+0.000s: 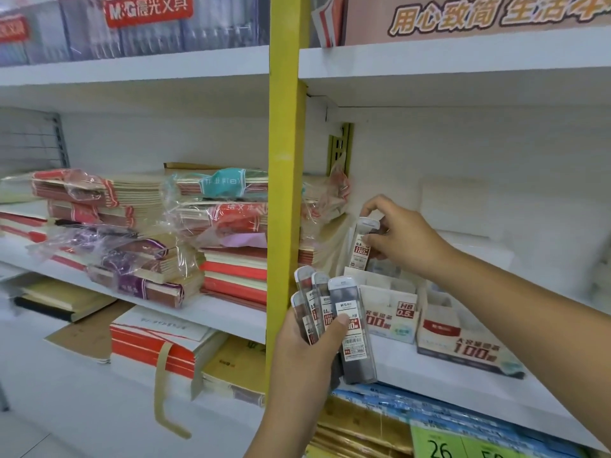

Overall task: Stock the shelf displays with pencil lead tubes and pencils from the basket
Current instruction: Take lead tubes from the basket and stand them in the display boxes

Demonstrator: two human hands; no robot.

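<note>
Far left, wrapped stacks of notebooks (132,226) fill the neighbouring shelf bay and have no part in this step. Just right of the yellow upright (286,160), the left hand (307,345) grasps a fanned bundle of at least 4 pencil lead tubes (325,305), thumb pressed across their fronts. The foremost tube hangs lower than the others, so I judge that the grip needs to stay firm or that tube may slide out.

Further right, the right hand (400,236) pinches 1 single tube (362,242) near its top, upright with a slight tilt, directly above the rear cells of the white display box (390,312). That box sits on the white shelf (446,388), with a second display box (463,342) just beside it on the right.

To do the step well, straighten the tube, turn its label forward and lower it into a free cell. Let go only once its base is seated. Whether the cell below is free cannot be told, since the hand and tube hide it. The basket is not in view, and no pencils show.
</note>
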